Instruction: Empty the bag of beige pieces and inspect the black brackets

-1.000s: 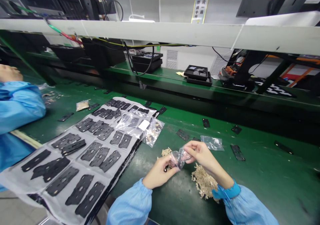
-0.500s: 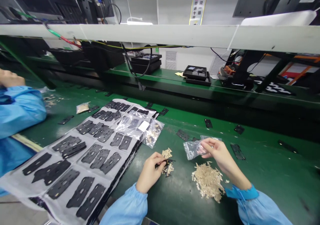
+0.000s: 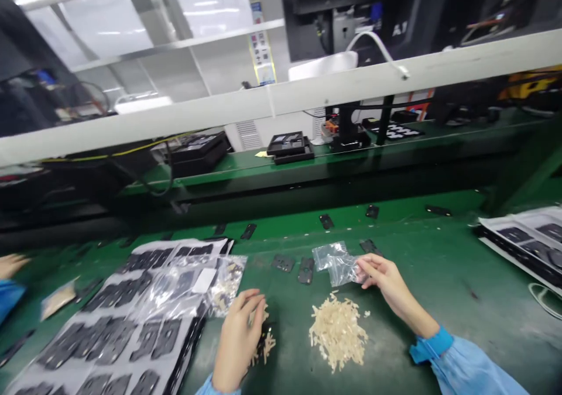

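Observation:
My left hand hovers over a small heap of beige and black bits. Its fingers are loosely curved and apart, and I see nothing in them. Between the thumb and fingers of my right hand is the edge of a small clear plastic bag. Another clear bag lies just behind it, partly overlapping. Below the right hand sits a larger pile of small beige strips on the green table.
On the left, a pocketed sheet holds several black plates, with a clear bag of small parts on top. Loose black plates lie around. Another sheet is at right. A co-worker's hand shows far left.
The view has swung to the right. My left hand has lifted off the black and beige bits and its fingers have opened. My right hand still pinches the clear bag.

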Available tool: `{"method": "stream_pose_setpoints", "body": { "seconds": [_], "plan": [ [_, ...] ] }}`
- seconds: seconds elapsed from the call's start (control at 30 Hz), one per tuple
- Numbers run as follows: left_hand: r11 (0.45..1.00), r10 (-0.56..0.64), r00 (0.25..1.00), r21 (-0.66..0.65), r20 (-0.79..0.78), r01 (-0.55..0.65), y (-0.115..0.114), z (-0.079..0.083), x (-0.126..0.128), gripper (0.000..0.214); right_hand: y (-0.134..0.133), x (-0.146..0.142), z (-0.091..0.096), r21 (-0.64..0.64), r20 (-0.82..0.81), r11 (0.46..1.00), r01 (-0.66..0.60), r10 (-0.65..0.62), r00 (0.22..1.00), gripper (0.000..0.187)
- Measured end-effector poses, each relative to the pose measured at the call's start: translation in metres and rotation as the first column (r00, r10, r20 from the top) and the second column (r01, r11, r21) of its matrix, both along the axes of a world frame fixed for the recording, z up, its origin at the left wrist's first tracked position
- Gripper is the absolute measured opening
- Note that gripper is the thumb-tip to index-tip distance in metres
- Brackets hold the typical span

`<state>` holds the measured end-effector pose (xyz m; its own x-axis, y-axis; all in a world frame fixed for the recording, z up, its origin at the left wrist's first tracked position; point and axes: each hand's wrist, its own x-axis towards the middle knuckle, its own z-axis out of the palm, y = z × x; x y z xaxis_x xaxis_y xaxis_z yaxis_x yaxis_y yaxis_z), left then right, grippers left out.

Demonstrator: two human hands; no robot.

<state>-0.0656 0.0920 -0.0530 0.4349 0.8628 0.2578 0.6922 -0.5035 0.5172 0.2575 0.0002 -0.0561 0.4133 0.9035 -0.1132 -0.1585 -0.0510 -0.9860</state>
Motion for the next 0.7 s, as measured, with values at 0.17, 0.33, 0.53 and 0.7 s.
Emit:
{"method": "stream_pose_setpoints", "body": {
  "seconds": [0.17,0.33,0.53,0.7],
  "plan": [
    [0.970,-0.146,0.969,-0.219,-0.200,0.101,0.058,0.022,0.150,0.027,-0.012,0.022,-0.007,0.060,-0.019,0.998,0.014,-0.013,1.000,0.031],
    [0.956,0.049,0.947,-0.260,-0.318,-0.137,0.104,0.009,0.287,0.036,-0.024,0.053,-0.015,0.087,-0.063,0.988,0.131,-0.125,0.990,0.031],
    [0.875,0.048,0.947,-0.444,-0.317,-0.193,0.121,0.011,0.335,0.031,-0.024,0.082,-0.019,0.110,-0.104,0.930,0.351,-0.341,0.934,0.032],
    [0.805,-0.188,0.979,-0.584,-0.082,0.106,0.080,0.013,0.351,0.028,-0.037,0.103,0.000,0.186,-0.125,0.808,0.559,-0.545,0.829,0.027]
  ]
}}
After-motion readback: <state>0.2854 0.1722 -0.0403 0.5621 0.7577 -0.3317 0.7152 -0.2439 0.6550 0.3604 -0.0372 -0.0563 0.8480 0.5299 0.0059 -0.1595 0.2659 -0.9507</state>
